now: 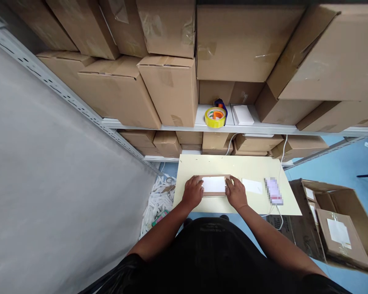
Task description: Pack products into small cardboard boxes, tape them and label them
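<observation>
1. Both hands are on a small cardboard box (214, 195), one at each short end. The left hand (192, 192) is half curled, with the thumb at the left end of a white label (214, 184). The right hand (236, 192) is in the same way at the right end. I cannot tell if they squeeze the box or only press on it.

2. The box lies flat on the table (223, 163), somewhat left of the middle, between the far edge and the near edge.

3. To my judgement, the box is light and rather stiff, and the cardboard gives good friction. The label looks smooth and thin, so it could wrinkle or slide. The two short ends seem the best place to take hold; strong pressure on the centre could dent it.

4. A white paper (252, 186) lies just beside the right hand, and a phone (274, 191) is near the table's right edge.

5. No word can be read on the label or the paper. The phone screen is blurred. The print on the black shirt (213, 253) is too faint, and I find no readable brand.
</observation>
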`<state>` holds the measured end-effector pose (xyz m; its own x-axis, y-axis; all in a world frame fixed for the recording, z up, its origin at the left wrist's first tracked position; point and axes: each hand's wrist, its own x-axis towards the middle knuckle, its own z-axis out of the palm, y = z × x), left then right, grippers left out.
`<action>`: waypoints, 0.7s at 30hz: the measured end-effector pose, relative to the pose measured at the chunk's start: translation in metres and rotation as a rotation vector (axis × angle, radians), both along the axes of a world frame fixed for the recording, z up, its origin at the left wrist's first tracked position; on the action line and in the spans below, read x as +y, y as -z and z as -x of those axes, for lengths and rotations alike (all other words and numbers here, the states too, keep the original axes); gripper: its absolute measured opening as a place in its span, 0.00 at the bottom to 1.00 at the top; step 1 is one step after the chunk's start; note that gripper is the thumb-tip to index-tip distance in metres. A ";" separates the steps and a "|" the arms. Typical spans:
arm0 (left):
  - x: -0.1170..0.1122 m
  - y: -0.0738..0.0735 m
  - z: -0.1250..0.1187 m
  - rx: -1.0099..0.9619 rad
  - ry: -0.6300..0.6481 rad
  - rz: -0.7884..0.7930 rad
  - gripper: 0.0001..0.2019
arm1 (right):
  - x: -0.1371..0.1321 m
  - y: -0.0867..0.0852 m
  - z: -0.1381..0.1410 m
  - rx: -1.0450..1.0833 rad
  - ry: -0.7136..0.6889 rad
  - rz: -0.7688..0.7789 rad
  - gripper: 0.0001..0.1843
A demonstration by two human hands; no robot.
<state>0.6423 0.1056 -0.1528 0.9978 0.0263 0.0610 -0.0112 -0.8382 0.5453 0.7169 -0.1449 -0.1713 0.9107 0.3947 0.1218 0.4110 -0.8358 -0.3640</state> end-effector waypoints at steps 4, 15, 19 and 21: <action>0.011 0.010 0.015 0.147 -0.281 0.380 0.23 | -0.011 0.007 0.007 0.248 0.232 -0.362 0.28; 0.015 -0.020 0.009 0.262 -0.235 0.700 0.27 | 0.015 -0.046 0.021 0.362 0.572 -0.787 0.28; 0.012 -0.078 -0.012 0.074 -0.177 0.611 0.30 | 0.005 -0.101 0.013 0.230 0.581 -0.923 0.30; 0.002 -0.115 -0.023 -0.023 -0.110 0.620 0.30 | -0.009 -0.131 0.009 0.152 0.543 -1.002 0.30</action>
<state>0.6656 0.1071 -0.0378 0.9859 0.1660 0.0234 0.0390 -0.3628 0.9311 0.7077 -0.1541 -0.0403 0.9632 -0.2666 0.0338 -0.0200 -0.1967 -0.9803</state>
